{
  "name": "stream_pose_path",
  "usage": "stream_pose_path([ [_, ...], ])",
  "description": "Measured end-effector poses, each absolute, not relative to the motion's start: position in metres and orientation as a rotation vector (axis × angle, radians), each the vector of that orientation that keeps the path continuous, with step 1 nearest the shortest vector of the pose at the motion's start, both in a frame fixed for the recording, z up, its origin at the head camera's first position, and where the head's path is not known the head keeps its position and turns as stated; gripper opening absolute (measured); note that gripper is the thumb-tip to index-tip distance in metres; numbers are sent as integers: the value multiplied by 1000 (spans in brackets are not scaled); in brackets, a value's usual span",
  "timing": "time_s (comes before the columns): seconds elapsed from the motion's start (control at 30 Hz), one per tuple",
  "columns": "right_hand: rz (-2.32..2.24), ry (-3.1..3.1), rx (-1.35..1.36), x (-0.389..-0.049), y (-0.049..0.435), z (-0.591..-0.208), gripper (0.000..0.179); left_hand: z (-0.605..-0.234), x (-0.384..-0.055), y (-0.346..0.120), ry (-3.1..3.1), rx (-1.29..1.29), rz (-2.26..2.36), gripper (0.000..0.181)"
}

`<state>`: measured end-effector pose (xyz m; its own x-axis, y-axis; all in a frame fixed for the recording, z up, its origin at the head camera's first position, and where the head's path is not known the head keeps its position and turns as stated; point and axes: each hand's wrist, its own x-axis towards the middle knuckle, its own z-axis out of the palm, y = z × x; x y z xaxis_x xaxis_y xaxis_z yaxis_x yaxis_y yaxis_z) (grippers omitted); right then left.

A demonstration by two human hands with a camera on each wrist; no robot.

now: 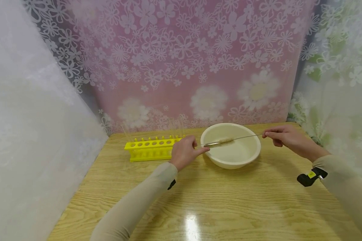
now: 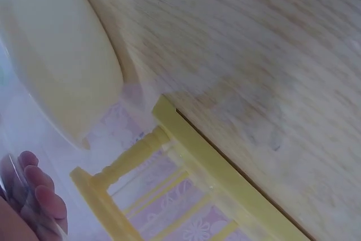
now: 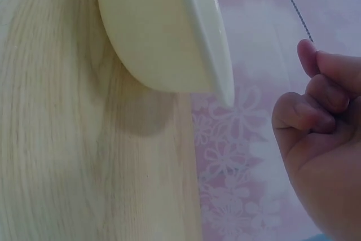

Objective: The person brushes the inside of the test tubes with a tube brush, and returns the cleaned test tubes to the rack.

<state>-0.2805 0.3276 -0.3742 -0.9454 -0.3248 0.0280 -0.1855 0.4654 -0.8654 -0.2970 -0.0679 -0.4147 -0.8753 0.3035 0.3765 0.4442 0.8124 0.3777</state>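
Note:
In the head view my left hand (image 1: 185, 152) grips a clear glass test tube (image 1: 212, 144) over the left rim of a cream basin (image 1: 233, 160). My right hand (image 1: 285, 139) pinches the end of the thin wire handle of a test tube brush (image 1: 227, 140) off to the basin's right. The brush's pale bristles line up with the tube's open end, above the basin. Twisted wire (image 3: 296, 9) runs up from my right fingertips in the right wrist view. The left wrist view catches curled left fingers (image 2: 48, 196) around the glass.
A yellow test tube rack (image 1: 151, 144) stands left of the basin, partly behind my left hand. Clear tubes (image 1: 126, 132) rise from its two ends. The wooden table (image 1: 229, 201) reaches back to a pink flowered curtain (image 1: 181, 67), with pale curtains at both sides.

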Motion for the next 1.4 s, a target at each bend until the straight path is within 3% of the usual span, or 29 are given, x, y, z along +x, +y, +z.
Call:
stream_pose_path([
  [0.83, -1384, 2556, -565, -287, 231, -392, 32, -408, -288, -39, -2713, -647, -718, 53],
  [1.1, -1027, 3092, -1068, -279, 227, -400, 15, -405, -290, -45, -2780, -593, -826, 55],
  [1.23, -755, 3356, -1450, -278, 226, -406, 20, -404, -290, -49, -2812, -557, -913, 56],
  [1.33, -553, 3463, -1760, -279, 227, -408, 10, -404, -290, -51, -2823, -558, -982, 56],
  [1.4, -424, 3489, -1945, -280, 226, -408, 14, -405, -290, -52, -2830, -559, -1039, 56],
])
